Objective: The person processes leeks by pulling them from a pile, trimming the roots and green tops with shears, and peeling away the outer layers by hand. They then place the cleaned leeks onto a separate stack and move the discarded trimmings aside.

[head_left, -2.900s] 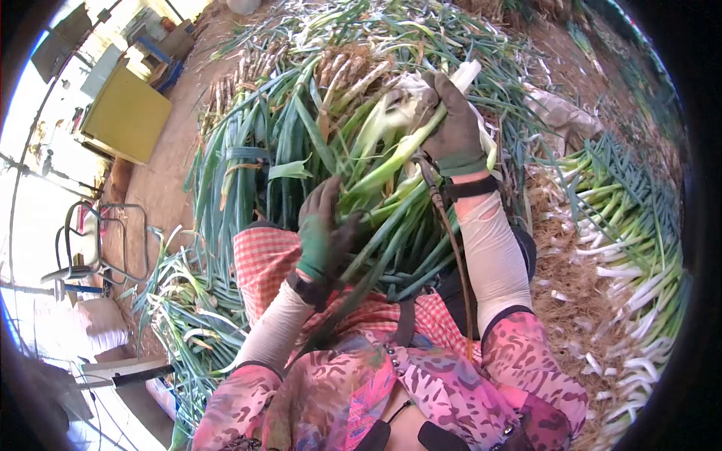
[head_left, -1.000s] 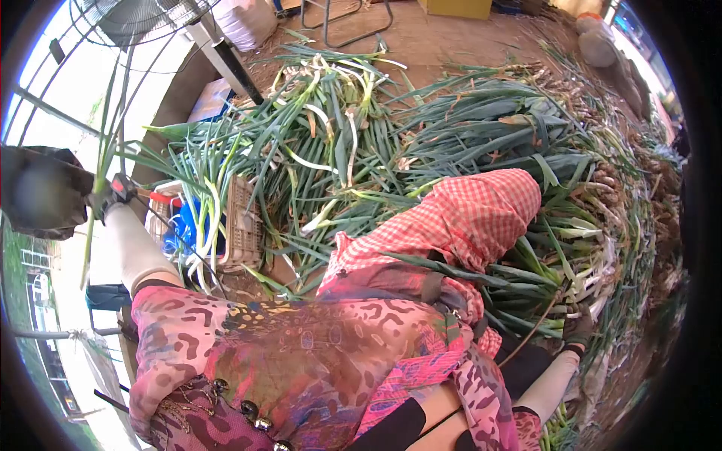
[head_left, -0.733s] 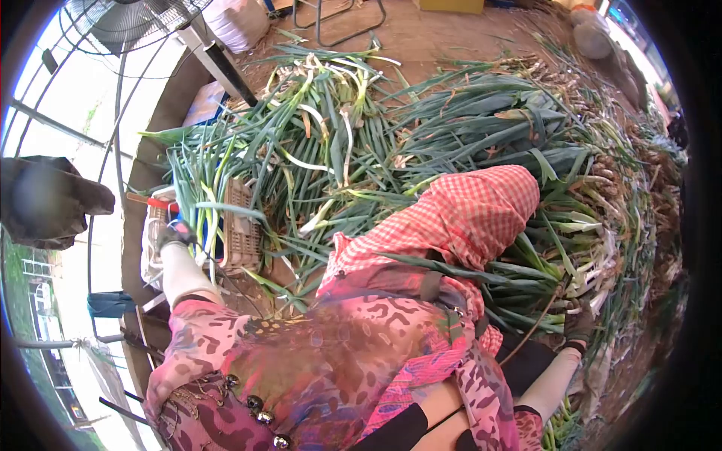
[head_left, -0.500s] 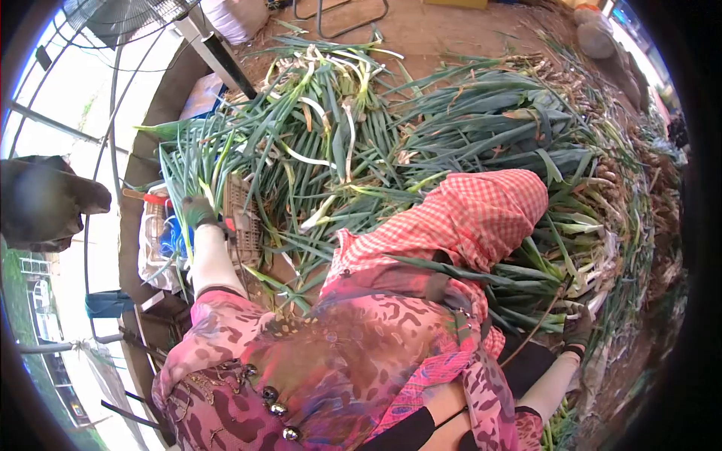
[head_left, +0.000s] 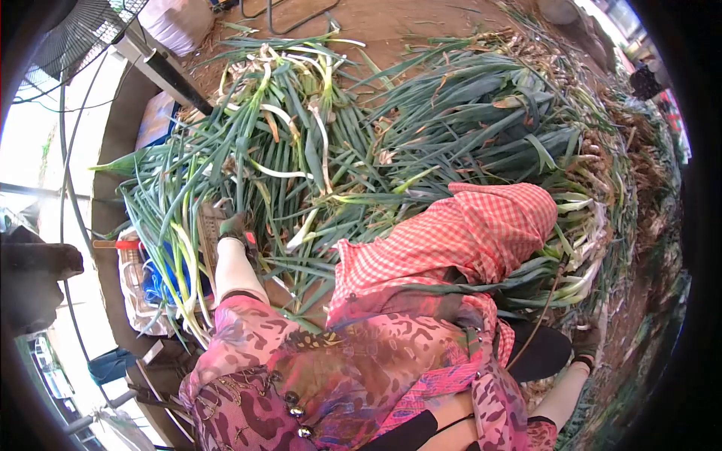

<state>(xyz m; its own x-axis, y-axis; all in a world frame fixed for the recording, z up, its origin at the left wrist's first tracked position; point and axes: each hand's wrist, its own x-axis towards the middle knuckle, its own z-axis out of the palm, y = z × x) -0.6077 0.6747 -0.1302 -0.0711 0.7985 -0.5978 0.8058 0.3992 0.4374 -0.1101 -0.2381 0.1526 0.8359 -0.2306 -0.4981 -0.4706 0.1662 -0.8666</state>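
My left hand, in a dark glove, is beside the brown plastic crate at the left. Its fingers are too small and partly hidden to read. Just left of it, a bunch of spring onions lies with its pale stems across a blue-lined basket. My right hand, also gloved, is low on the right, below the white ends of more spring onions. A small pale spot shows at its fingers, and I cannot make out whether it grips anything.
A large heap of spring onions spreads over the earth floor. A checked cloth covers my lap area. A thin brown stick slants near my right arm. A fan and post stand at upper left.
My left hand has moved slightly right, away from the spring onions, which now lie lower across the basket. My right hand is a little lower, farther from the white stems. The view has shifted.
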